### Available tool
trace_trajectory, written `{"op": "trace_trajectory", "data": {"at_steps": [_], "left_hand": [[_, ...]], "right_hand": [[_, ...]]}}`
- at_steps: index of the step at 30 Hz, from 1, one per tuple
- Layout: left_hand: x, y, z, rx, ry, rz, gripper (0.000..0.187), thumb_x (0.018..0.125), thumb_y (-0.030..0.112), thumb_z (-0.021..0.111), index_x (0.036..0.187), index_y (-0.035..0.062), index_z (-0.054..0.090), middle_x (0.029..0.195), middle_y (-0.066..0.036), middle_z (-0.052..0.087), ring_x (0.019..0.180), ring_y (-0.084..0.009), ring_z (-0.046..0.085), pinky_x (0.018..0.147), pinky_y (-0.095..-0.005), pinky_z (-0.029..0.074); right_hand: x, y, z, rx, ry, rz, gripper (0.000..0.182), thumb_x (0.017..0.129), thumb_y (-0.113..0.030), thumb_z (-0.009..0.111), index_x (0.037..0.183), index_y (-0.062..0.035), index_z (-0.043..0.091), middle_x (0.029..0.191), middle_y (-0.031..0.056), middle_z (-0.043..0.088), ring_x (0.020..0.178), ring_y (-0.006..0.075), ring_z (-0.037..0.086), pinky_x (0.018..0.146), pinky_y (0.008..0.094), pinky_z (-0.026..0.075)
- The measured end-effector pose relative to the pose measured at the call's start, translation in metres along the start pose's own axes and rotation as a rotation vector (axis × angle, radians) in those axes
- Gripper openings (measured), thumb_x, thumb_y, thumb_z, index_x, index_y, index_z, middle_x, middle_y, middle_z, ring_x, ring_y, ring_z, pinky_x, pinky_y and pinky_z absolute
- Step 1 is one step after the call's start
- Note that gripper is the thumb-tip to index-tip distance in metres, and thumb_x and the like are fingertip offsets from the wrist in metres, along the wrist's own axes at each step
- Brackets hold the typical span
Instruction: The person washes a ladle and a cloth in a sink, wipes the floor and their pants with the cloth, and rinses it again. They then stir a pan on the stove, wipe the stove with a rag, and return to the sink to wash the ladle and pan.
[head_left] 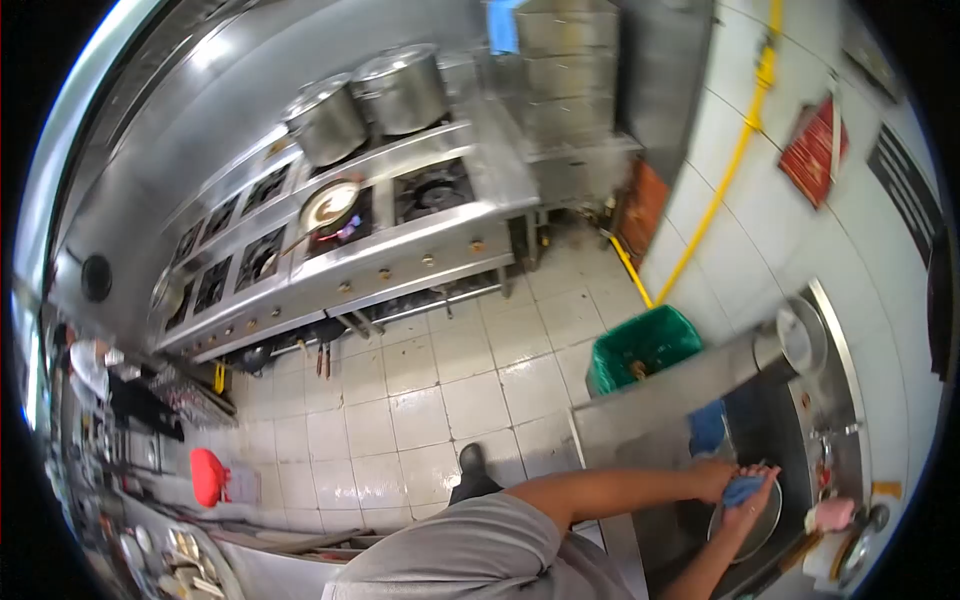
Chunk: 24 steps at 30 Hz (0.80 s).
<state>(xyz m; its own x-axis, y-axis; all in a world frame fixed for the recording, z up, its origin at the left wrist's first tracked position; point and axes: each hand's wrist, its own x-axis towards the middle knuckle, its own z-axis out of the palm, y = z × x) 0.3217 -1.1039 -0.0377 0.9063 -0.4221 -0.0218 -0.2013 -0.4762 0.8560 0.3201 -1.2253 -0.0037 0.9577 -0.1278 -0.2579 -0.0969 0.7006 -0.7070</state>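
Tilted head view over kitchen sink (800,440)

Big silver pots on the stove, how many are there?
2. One big pot stands at the back of the stove, and the other big pot is right beside it, nearer the steel cabinets. More could be hidden out of view.

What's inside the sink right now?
In the sink: a round metal plate, held by the right hand, with a blue cloth pressed on it beside the left hand. The basin floor under them is hidden.
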Motion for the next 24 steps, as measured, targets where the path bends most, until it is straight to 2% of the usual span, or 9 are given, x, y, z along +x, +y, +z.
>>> {"op": "trace_trajectory", "data": {"at_steps": [3, 5, 7, 9, 11, 17, 19, 21, 24], "left_hand": [[-0.054, -0.002, -0.093, -0.233, 0.09, 0.189, 0.053, 0.062, 0.018, 0.074, 0.11, 0.0035, 0.057, 0.115, -0.02, 0.059, 0.108, -0.0371, 0.055, 0.086, -0.0431, 0.046], [-0.118, -0.007, -0.176, -0.252, 0.145, 0.206, 0.048, 0.071, 0.022, 0.074, 0.111, 0.0022, 0.057, 0.111, -0.017, 0.059, 0.103, -0.0311, 0.058, 0.085, -0.0382, 0.046], [-0.197, -0.024, -0.255, -0.755, -0.02, -0.004, 0.045, 0.081, 0.027, 0.072, 0.116, 0.0019, 0.056, 0.107, -0.014, 0.057, 0.099, -0.0225, 0.056, 0.084, -0.034, 0.045], [-0.274, -0.061, -0.308, -0.815, 0.063, 0.011, 0.04, 0.089, 0.031, 0.066, 0.113, 0.0007, 0.058, 0.104, -0.011, 0.057, 0.096, -0.0169, 0.054, 0.083, -0.0317, 0.045], [-0.348, -0.125, -0.339, -0.489, 0.218, 0.08, 0.033, 0.089, 0.028, 0.065, 0.107, -0.0003, 0.061, 0.102, -0.013, 0.058, 0.096, -0.0213, 0.056, 0.085, -0.0335, 0.045], [-0.558, -0.201, -0.38, 0.006, 0.549, -0.127, 0.031, 0.08, 0.026, 0.073, 0.088, 0.0006, 0.057, 0.098, -0.014, 0.058, 0.093, -0.0268, 0.057, 0.079, -0.0375, 0.045], [-0.602, -0.188, -0.391, 0.069, 0.596, -0.194, 0.033, 0.079, 0.027, 0.074, 0.087, 0.0013, 0.055, 0.096, -0.013, 0.057, 0.092, -0.0259, 0.056, 0.076, -0.0373, 0.045], [-0.633, -0.166, -0.414, -0.218, 0.616, -0.516, 0.035, 0.078, 0.025, 0.075, 0.094, 0.0042, 0.052, 0.097, -0.013, 0.058, 0.092, -0.0256, 0.056, 0.076, -0.0358, 0.046], [-0.661, -0.168, -0.424, -0.27, 1.053, -0.475, 0.051, 0.075, 0.023, 0.077, 0.117, 0.0093, 0.051, 0.098, -0.013, 0.059, 0.092, -0.029, 0.058, 0.082, -0.0358, 0.047]], "right_hand": [[-0.054, -0.004, 0.126, -0.25, -0.079, -0.074, 0.033, 0.097, -0.044, 0.05, 0.091, -0.012, 0.057, 0.083, 0.0042, 0.056, 0.075, 0.0173, 0.055, 0.072, 0.0316, 0.047], [-0.06, 0.015, 0.152, -0.482, -0.256, -0.102, 0.03, 0.096, -0.039, 0.053, 0.098, -0.01, 0.057, 0.088, 0.0052, 0.058, 0.08, 0.0179, 0.056, 0.076, 0.0316, 0.047], [-0.07, 0.055, 0.186, -0.709, -0.457, -0.135, 0.028, 0.095, -0.035, 0.056, 0.105, -0.0081, 0.058, 0.093, 0.0061, 0.059, 0.085, 0.0185, 0.057, 0.079, 0.0316, 0.047], [-0.094, 0.113, 0.233, -1.355, -0.834, -0.256, 0.036, 0.082, -0.026, 0.069, 0.109, -0.0059, 0.056, 0.094, 0.0076, 0.062, 0.091, 0.0208, 0.058, 0.08, 0.0353, 0.048], [-0.151, 0.176, 0.307, -1.5, -1.059, -0.102, 0.047, 0.068, -0.015, 0.072, 0.112, -0.0054, 0.056, 0.1, 0.0103, 0.063, 0.093, 0.0237, 0.059, 0.083, 0.0361, 0.048], [-0.215, 0.345, 0.419, -1.571, -1.588, 0.046, 0.044, 0.071, -0.01, 0.069, 0.113, -0.005, 0.059, 0.114, 0.0149, 0.061, 0.103, 0.0323, 0.059, 0.086, 0.037, 0.047], [-0.224, 0.381, 0.446, -1.348, -1.984, -0.254, 0.038, 0.075, -0.009, 0.065, 0.113, -0.0049, 0.06, 0.117, 0.0158, 0.06, 0.106, 0.0347, 0.057, 0.087, 0.0372, 0.047], [-0.249, 0.407, 0.489, -1.245, -2.08, -0.222, 0.031, 0.079, -0.009, 0.061, 0.109, -0.0046, 0.063, 0.12, 0.015, 0.06, 0.109, 0.0336, 0.056, 0.088, 0.0379, 0.046], [-0.278, 0.44, 0.539, -1.248, -2.014, -0.119, 0.028, 0.081, -0.013, 0.062, 0.108, -0.0054, 0.063, 0.108, 0.0151, 0.064, 0.097, 0.0315, 0.061, 0.081, 0.037, 0.049]]}}
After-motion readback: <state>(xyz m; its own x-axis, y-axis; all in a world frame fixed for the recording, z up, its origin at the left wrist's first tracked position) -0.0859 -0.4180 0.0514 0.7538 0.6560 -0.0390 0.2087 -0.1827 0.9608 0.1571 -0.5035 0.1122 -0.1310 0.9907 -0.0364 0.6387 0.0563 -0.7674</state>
